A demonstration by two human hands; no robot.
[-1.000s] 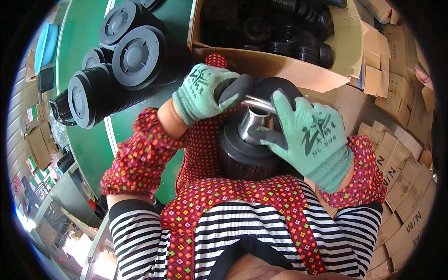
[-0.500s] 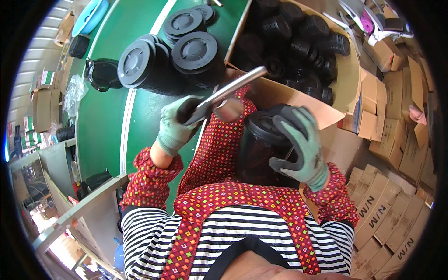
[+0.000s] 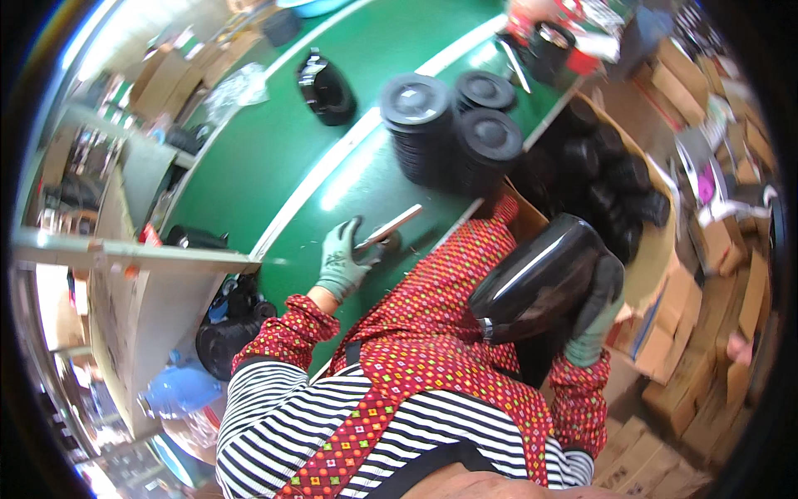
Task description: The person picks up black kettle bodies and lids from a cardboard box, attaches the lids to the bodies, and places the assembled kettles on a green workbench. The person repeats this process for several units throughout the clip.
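Observation:
My left hand [image 3: 341,262], in a green glove with dark fingers, is over the green table. Its fingers are spread beside a hammer-like tool with a pale metal handle [image 3: 399,223] and a dark rounded head, which seems to rest on the tabletop. My right hand [image 3: 600,303], gloved the same way, grips the outer side of a glossy black canister [image 3: 536,274]. The canister lies tilted over my red patterned apron [image 3: 416,320], and a small shiny fitting shows at its lower left edge. Its far end and underside are hidden.
Stacks of round black lids [image 3: 420,125] stand on the green table [image 3: 241,158]. Behind them to the left is a glossy black part [image 3: 326,90]. On the right, a large carton [image 3: 652,274] holds many black pieces. Cardboard boxes [image 3: 706,333] are piled beyond it.
The view has turned. My left hand has lowered the tool toward the tabletop and loosened its fingers. My right hand has tipped the black canister, which was upright in my lap, onto its side.

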